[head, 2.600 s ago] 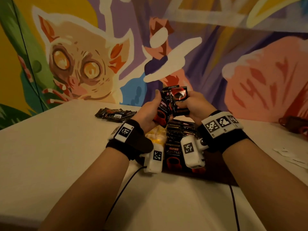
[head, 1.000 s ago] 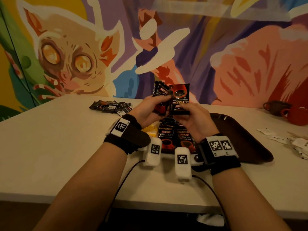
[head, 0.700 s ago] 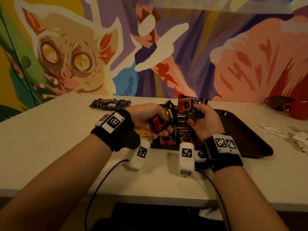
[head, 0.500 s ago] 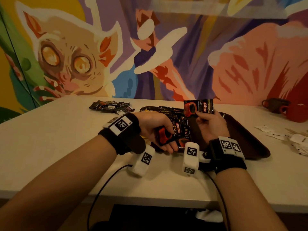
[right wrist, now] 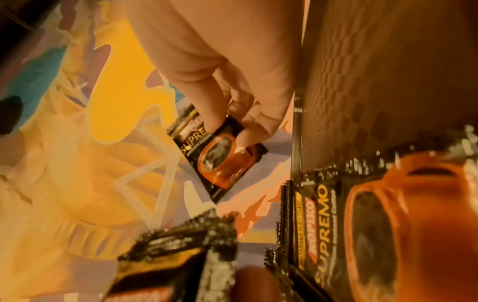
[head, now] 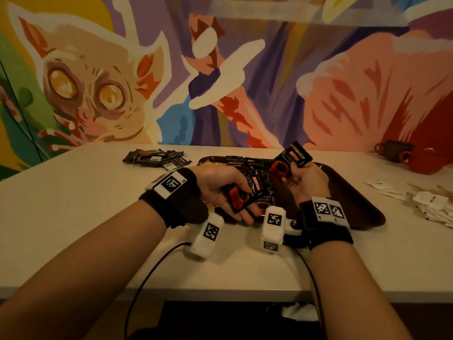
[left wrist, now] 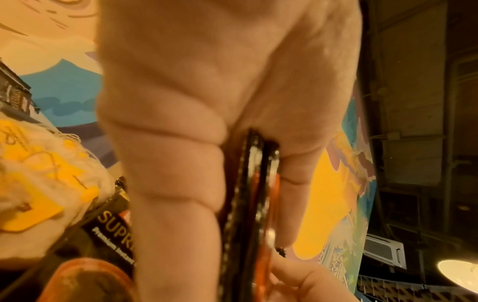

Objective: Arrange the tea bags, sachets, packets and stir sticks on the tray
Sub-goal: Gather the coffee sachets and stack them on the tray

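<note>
Your left hand (head: 220, 190) grips a small stack of black coffee packets (head: 247, 195) low over the near edge of the brown tray (head: 355, 202), at the centre of the frame. Your right hand (head: 306, 182) pinches a single coffee packet (head: 290, 159) raised above the tray, just right of centre. More packets lie on the tray (right wrist: 323, 224) beside yellow-tagged tea bags (left wrist: 46, 179). A loose pile of packets (head: 157, 159) sits on the table (head: 73, 204), left of the tray.

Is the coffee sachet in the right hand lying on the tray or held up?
Held up: the right hand pinches the coffee sachet above the tray.
</note>
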`<state>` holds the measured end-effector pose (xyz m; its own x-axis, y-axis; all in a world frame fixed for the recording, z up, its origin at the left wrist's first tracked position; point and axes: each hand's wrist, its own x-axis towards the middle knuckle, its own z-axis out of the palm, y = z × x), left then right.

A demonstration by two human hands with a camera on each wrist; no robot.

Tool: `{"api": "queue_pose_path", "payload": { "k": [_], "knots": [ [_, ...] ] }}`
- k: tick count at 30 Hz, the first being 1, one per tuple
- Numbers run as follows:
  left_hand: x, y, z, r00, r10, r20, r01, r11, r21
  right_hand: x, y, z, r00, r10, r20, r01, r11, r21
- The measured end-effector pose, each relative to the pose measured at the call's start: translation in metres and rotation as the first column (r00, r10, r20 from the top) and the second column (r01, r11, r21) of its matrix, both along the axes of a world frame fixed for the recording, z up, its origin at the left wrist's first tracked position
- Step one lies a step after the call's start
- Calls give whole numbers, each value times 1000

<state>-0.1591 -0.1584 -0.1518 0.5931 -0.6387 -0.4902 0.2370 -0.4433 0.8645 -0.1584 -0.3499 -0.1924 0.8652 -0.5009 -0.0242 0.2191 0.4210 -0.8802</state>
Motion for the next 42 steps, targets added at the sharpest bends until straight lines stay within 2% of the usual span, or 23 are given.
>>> {"api": "queue_pose_path", "payload": {
  "k": [7, 11, 14, 18, 19, 21, 22, 24, 28, 33, 37, 39, 42],
  "knots": [
    [1, -13, -2, 997, 70, 27, -70, 997, 21, 3, -7, -1, 991, 18, -136, -34, 993, -111],
    [8, -19, 1, 972, 236, 8, -234, 968, -93, 8, -12, 0, 969, -21, -247, -53, 955, -292],
    [9, -26, 2, 965, 261, 1, -260, 960, -106, 8, -18, -6, 960, -72, -270, -55, 898, -436],
    [7, -34, 4, 961, 275, 34, -272, 959, -80, 2, -14, -7, 917, -49, -396, -213, 778, -591],
    [8, -35, 4, 958, 282, 42, -278, 957, -81, 0, -12, -4, 903, -72, -424, -226, 760, -610],
    [8, -35, 3, 955, 292, 45, -287, 953, -97, -2, -10, 3, 878, -136, -460, -262, 667, -698],
    [8, -35, 3, 953, 300, 40, -295, 950, -106, -2, -10, 2, 875, -120, -468, -288, 648, -705],
    [8, -32, 3, 949, 315, 27, -310, 943, -124, -1, -10, -5, 894, -35, -446, -320, 647, -692],
    [12, -20, 7, 928, 373, -26, -368, 898, -241, 3, -10, -10, 895, 43, -444, -338, 715, -612],
    [28, -5, 2, 854, 509, -109, -493, 723, -484, 2, 0, -7, 871, 87, -484, -393, 716, -577],
    [32, 2, -3, 832, 525, -179, -516, 613, -598, 1, 10, 0, 848, 78, -524, -425, 690, -586],
    [34, 6, -6, 835, 513, -199, -508, 579, -638, 4, 12, 2, 871, 6, -490, -347, 714, -608],
    [39, 10, -10, 843, 502, -190, -484, 558, -674, 8, 20, 2, 951, -11, -309, -161, 835, -526]
  ]
}}
